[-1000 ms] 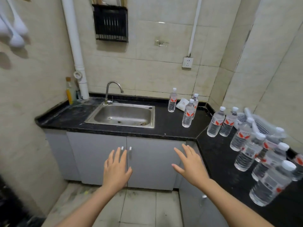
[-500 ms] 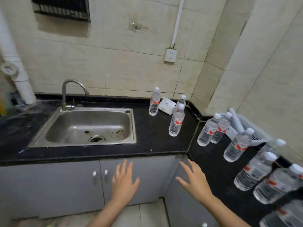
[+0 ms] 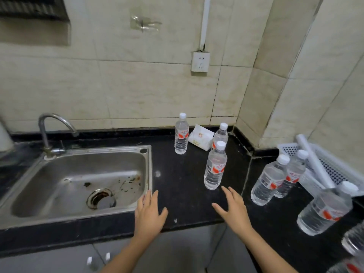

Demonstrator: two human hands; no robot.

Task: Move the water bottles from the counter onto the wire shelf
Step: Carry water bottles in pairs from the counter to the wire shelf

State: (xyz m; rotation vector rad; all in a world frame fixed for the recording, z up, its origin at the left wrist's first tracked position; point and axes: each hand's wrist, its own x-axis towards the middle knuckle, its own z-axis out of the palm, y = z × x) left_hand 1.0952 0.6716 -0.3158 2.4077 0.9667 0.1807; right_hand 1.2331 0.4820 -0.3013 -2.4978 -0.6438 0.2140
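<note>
Since a moment ago I have stepped in close: the sink (image 3: 78, 180) and the black table (image 3: 183, 186) now fill most of my view, and both my hands, which were down in front of the cabinet doors, are now out over the table's front edge.

My left hand (image 3: 148, 212) is open with fingers spread, palm down, hovering just right of the sink's front right corner and holding nothing. My right hand (image 3: 233, 210) is open too, fingers splayed and reaching forward, also empty.

The nearest bottle (image 3: 215, 166) stands upright just beyond my right fingertips, close but not touching. Behind it, toward the table's back edge, a second bottle (image 3: 221, 134) stands right beside a white paper packet (image 3: 201, 139), and a third bottle (image 3: 181, 134) stands to the left of that packet.

On the side run of the table along the right wall, a pair of bottles (image 3: 269, 181) stands touching one another, well to the right of my right hand, in front of a white perforated basket (image 3: 334, 170) holding a white tube (image 3: 313, 160). A further bottle (image 3: 325, 211) stands nearer the right edge, and more are cut off at the lower right corner of my view.
</note>
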